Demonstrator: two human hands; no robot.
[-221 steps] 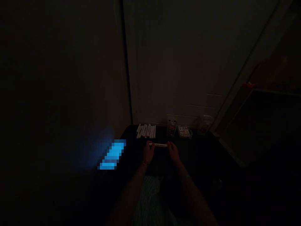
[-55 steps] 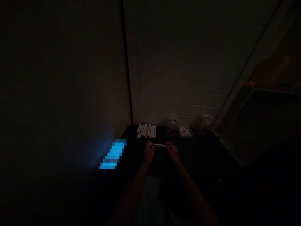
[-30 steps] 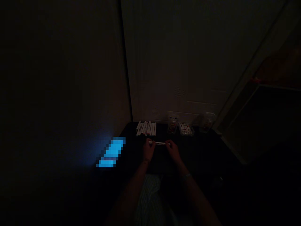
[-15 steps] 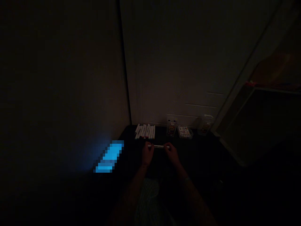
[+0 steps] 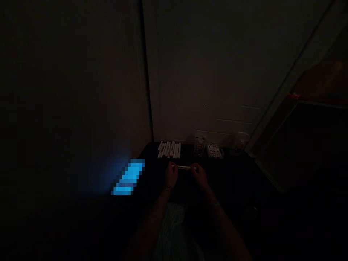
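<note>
V. dark; can make out only part. Nearest: note pale patterned cloth (image 5: 172,224) at bottom ctr, betw. forearms. Wears lt band (image 5: 216,205) near R wrist. Holds white marker (image 5: 184,167) crosswise, roughly level, w/ both hands over dk table (image 5: 225,177). Pinches L end w/ L hand (image 5: 171,177), thumb & fingers closed on it; pinches R end likewise w/ R hand (image 5: 199,176). Leaves mid-barrel bare betw. the two. Can't tell marker's contact w/ tabletop, nor read print. Well apart to L: note bright blue panel (image 5: 129,177), slanted, blurred to blocks. Beyond hands, toward back edge, L to R: see row of markers (image 5: 169,149), white, side by side, some w/ reddish ends; upright clear case (image 5: 199,146); flat case (image 5: 214,151) just beside it; 2nd clear case (image 5: 239,144) near far R corner, contents too dim. Farthest: note wall (image 5: 190,83), w/ faint horiz. lines low down.
</note>
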